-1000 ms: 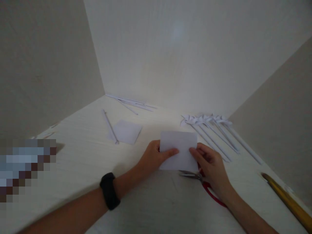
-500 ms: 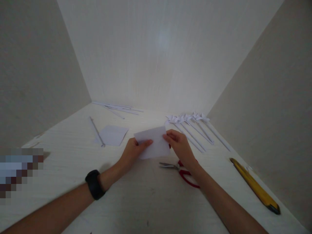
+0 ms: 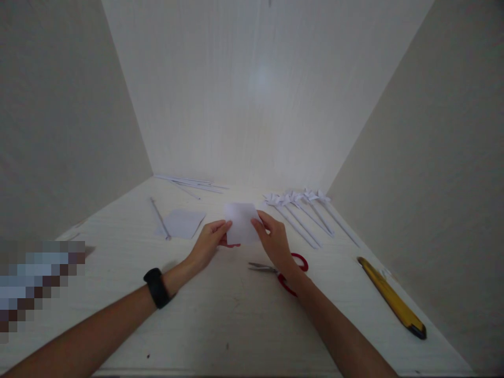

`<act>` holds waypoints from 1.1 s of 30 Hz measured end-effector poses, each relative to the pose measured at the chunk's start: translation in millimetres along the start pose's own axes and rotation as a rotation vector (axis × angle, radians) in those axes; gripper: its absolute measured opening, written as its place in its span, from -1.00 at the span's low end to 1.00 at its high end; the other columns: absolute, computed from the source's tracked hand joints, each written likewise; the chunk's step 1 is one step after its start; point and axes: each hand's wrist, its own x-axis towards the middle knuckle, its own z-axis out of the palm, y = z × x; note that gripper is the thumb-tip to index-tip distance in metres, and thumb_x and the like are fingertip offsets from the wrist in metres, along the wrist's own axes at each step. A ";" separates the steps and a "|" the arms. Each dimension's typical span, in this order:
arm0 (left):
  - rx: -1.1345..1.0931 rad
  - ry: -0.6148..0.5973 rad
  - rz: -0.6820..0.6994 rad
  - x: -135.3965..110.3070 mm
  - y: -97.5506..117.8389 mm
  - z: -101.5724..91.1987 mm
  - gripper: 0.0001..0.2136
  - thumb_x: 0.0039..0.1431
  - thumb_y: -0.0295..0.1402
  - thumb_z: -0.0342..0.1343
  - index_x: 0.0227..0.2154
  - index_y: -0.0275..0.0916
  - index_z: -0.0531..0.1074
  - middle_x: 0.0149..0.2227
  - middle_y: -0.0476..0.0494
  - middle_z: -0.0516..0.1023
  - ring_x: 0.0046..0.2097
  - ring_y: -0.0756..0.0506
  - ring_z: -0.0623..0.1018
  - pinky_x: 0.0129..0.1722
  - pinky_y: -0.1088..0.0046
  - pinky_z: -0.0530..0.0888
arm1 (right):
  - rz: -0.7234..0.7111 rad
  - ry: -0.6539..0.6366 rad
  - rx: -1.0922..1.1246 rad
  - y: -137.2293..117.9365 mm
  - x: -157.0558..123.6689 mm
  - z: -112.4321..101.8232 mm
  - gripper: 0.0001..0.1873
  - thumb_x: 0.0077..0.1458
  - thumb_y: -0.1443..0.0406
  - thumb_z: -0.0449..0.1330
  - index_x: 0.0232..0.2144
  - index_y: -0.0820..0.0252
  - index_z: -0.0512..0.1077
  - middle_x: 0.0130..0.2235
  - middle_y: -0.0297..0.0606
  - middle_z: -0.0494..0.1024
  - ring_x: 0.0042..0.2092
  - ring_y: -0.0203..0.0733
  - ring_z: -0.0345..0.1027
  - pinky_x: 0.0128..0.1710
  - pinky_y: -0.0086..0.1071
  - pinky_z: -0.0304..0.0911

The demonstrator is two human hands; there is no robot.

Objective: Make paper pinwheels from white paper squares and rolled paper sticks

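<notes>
A small white sheet of paper [image 3: 241, 222] is held up just above the white table [image 3: 220, 315]. My left hand [image 3: 210, 242] pinches its left edge and my right hand [image 3: 273, 241] pinches its right edge. A black band sits on my left wrist. Red-handled scissors [image 3: 284, 272] lie shut on the table under my right wrist, blades pointing left.
A square of white paper [image 3: 183, 223] and a thin stick [image 3: 159, 218] lie to the left. Several paper pinwheels on white sticks [image 3: 303, 210] lie at the right rear. More thin strips [image 3: 189, 183] rest by the back wall. A yellow utility knife [image 3: 391, 297] lies far right.
Both hands have carried the paper farther from me and closer together. The paper looks narrower than before, and the view has tilted and shifted.
</notes>
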 end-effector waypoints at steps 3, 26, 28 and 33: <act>0.013 -0.115 -0.069 3.0 -1.1 0.0 -0.67 0.03 -0.12 0.18 -0.37 -0.35 0.49 -0.45 -0.18 0.59 -0.44 -0.07 0.57 -0.40 0.45 0.49 | -0.215 -0.007 -0.222 3.3 -3.5 -5.6 -0.63 0.23 0.37 -0.04 0.03 0.16 0.39 -0.02 -0.17 0.54 -0.02 -0.20 0.44 0.01 -0.29 0.33; -0.071 -0.220 -0.029 14.2 0.6 0.6 -0.81 -0.07 -0.42 0.23 -0.34 -0.38 0.56 -0.32 -0.15 0.61 -0.23 -0.05 0.57 0.09 0.18 0.44 | -0.441 -0.324 -0.738 37.2 -3.5 -16.8 -0.47 0.20 0.49 -0.08 0.20 0.14 0.19 0.28 -0.18 0.16 0.22 -0.18 0.16 0.09 -0.28 0.28; -0.072 -0.216 -0.021 15.4 -0.3 1.1 -0.85 -0.06 -0.42 0.22 -0.39 -0.37 0.55 -0.36 -0.12 0.60 -0.27 -0.04 0.58 0.09 0.18 0.43 | -0.435 -0.357 -0.751 37.4 -3.9 -14.9 -0.48 0.22 0.46 -0.08 0.21 0.12 0.17 0.29 -0.18 0.13 0.21 -0.16 0.17 0.06 -0.27 0.30; -0.088 -0.220 -0.003 18.8 -6.0 -2.2 -0.91 -0.04 -0.44 0.21 -0.44 -0.35 0.54 -0.38 -0.10 0.59 -0.29 -0.02 0.58 0.07 0.23 0.44 | -0.402 -0.416 -0.769 37.2 -3.6 -13.6 -0.46 0.22 0.45 -0.09 0.23 0.09 0.13 0.30 -0.18 0.11 0.18 -0.14 0.22 0.00 -0.25 0.35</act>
